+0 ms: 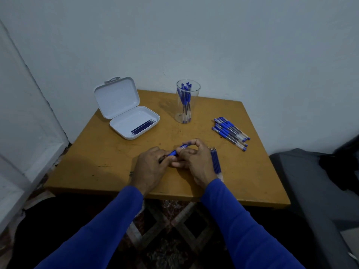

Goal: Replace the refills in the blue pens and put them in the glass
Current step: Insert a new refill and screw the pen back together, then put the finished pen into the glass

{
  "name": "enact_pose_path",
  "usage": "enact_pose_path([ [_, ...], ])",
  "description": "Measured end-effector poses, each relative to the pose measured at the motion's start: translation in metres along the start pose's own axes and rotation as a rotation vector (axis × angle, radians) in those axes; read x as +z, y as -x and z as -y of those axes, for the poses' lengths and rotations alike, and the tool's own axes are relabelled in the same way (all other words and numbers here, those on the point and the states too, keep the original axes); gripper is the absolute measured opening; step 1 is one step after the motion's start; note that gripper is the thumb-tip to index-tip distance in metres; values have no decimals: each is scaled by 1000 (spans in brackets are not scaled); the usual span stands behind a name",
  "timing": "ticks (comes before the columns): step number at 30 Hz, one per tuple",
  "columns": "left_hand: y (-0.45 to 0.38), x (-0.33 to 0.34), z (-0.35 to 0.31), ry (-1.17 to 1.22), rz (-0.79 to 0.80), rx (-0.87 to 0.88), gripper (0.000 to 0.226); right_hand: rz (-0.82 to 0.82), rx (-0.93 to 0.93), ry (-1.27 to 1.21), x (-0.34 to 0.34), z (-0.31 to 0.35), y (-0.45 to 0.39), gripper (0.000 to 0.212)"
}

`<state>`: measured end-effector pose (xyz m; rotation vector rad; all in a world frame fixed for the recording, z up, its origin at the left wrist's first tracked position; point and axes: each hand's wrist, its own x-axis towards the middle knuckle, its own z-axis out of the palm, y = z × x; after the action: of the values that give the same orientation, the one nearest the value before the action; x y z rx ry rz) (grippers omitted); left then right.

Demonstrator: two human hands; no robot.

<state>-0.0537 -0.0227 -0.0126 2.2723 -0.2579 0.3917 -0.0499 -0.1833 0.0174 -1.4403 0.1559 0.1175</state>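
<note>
- blue pen point(177, 150) sat mid-table, pinched between left hand point(150, 167) and right hand point(194, 158), fingers curled round it.
- twisting crooked might have slipped it toward loose refills point(216, 162).
- glass point(188, 102) stood well apart.

Probably a home room: small wooden table point(252, 171), plastered wall point(252, 45).

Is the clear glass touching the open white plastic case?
Apart. The head view shows bare yellow table between the glass and the case.

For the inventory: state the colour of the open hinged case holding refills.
White, lid and tray alike; the case shows best in the head view, the only one.
</note>
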Motion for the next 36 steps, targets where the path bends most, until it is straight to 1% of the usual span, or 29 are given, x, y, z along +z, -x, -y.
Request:
enact_pose_path([
  [4,-1,2,-2,-5,7,-17,22,-33,-34,38,4,1,-1,32],
  [9,-15,5,-4,-92,68,29,28,-89,-94,181,0,20,-14,30],
  [13,-42,13,-4,-152,128,80,39,-201,-311,411,-6,45,-33,26],
  [16,-64,23,-1,-202,178,110,41,-234,-452,527,-12,72,-48,26],
  [18,-78,30,1,-238,199,115,49,-259,-517,546,-14,92,-58,25],
  [20,-91,39,4,-282,225,115,52,-277,-575,562,-15,112,-66,24],
  [25,-116,52,15,-347,267,128,47,-315,-685,516,-17,153,-90,26],
  [29,-122,56,20,-377,274,128,51,-371,-812,455,-15,179,-110,28],
  [33,-121,58,24,-376,246,127,52,-399,-879,467,-11,186,-133,29],
  [36,-121,59,25,-363,245,121,52,-396,-883,580,-9,174,-147,31],
])
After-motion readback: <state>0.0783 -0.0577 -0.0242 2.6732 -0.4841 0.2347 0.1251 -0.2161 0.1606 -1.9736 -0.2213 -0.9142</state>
